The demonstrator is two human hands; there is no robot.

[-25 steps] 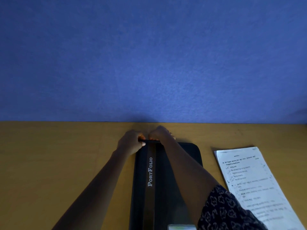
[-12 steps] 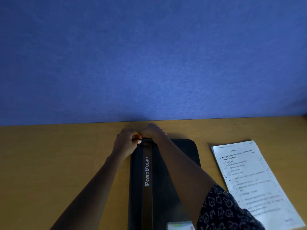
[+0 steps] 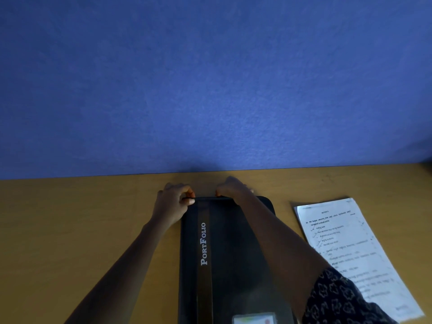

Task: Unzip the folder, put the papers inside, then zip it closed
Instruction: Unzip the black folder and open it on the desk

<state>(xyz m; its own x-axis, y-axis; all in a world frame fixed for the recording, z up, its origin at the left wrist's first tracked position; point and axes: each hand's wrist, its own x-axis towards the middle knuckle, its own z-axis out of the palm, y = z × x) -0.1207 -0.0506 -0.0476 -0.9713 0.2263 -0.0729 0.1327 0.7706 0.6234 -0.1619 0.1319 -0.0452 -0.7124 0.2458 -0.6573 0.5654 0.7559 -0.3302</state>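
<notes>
1. Head view, lower centre of frame: black folder [image 3: 233, 253] lies flat on the desk [image 3: 70, 230], long axis running away from the camera, "PortFolio" strip along its left half, small label card at the bottom edge.
2. Left hand [image 3: 171, 204] sits on the folder's far left corner. Its fingers [image 3: 189, 201] are curled and pinched on the top edge, apparently bracing the corner; whether they hold a zip pull I cannot tell.
3. Right hand [image 3: 231, 187] is at the same far edge, a little right of the left hand, with a gap between them. Its fingers are curled in and pressed to the edge, likely on the zipper pull, but the pull is too small and dark to see.
4. Papers [image 3: 350, 253] lie on the desk at right of frame, printed side up, near the folder but not touching it. Nobody is holding them.
5. Progress, my read: step one (unzip) is just under way at the top edge. Folder looks flat and closed; how much zip is open can't be judged.
6. Left to do: finish unzipping, open it, load the papers, zip it shut. Nearly the whole task.
</notes>
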